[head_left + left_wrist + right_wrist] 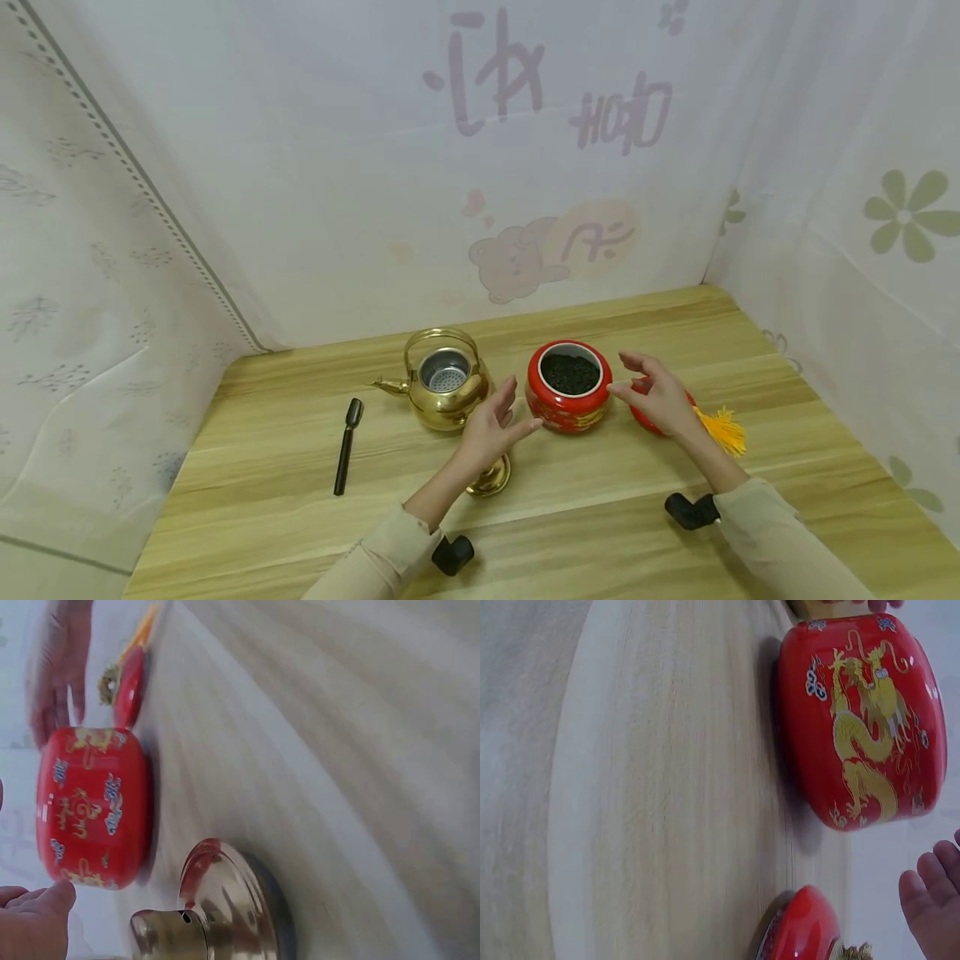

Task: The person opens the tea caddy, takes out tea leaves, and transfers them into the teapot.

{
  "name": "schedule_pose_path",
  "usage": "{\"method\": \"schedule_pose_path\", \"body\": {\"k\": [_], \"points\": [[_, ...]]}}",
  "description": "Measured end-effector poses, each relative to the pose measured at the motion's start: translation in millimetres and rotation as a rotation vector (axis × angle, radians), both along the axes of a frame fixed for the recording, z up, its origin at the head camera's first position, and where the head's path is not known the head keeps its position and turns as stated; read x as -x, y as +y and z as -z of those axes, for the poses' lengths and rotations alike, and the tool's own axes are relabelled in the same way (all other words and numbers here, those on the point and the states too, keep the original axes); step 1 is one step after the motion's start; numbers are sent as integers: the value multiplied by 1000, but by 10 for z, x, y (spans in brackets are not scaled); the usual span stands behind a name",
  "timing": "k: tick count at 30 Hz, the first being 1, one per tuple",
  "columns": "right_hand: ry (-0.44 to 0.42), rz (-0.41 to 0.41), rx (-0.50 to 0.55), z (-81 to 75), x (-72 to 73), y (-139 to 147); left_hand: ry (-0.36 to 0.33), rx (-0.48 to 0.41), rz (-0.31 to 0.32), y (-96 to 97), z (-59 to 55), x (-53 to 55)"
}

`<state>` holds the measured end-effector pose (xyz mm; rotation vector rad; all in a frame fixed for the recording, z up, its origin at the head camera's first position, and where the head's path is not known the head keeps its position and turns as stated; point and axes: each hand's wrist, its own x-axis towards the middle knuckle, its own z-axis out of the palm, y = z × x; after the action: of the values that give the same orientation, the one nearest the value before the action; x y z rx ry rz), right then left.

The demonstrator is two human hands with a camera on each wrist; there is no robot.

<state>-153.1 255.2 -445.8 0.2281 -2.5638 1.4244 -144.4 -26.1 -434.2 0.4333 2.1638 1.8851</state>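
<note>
Head view: red jar (pixel 564 407) sits just R of teapot (pixel 441 410), L grip (pixel 489 425) near its R side, R grip (pixel 660 402) farther R, both empty & released, so prob. best cup jar evenly w/ both, keeping tea (pixel 570 374) level.

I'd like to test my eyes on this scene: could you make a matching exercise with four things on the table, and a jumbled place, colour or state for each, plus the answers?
Things
1. Scoop
2. Teapot
3. Jar
4. Red lid

Descriptions
A. Open, with dark leaf-like contents inside
B. Has a yellow tassel
C. Farthest left of the four in the head view
D. Gold, with a strainer in its opening

Pairs: 1-C, 2-D, 3-A, 4-B
</note>
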Motion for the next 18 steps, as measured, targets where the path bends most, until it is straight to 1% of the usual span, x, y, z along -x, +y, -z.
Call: {"method": "schedule_pose_path", "body": {"k": [5,9,12,15,18], "points": [[-81,-129,14,34,64,-79,-4,-29,-1,-172,-77,-174],[-115,-182,10,39,114,-133,-26,-55,-42,-355,-111,-274],[-129,-193,-6,21,138,-163,-37,-61,-93,-519,-120,-333],[-148,-195,-21,3,154,-184,-34,-23,-162,-701,-127,-391],[-161,-195,-45,3,173,-190,-45,25,-234,-887,-132,-445]]}}
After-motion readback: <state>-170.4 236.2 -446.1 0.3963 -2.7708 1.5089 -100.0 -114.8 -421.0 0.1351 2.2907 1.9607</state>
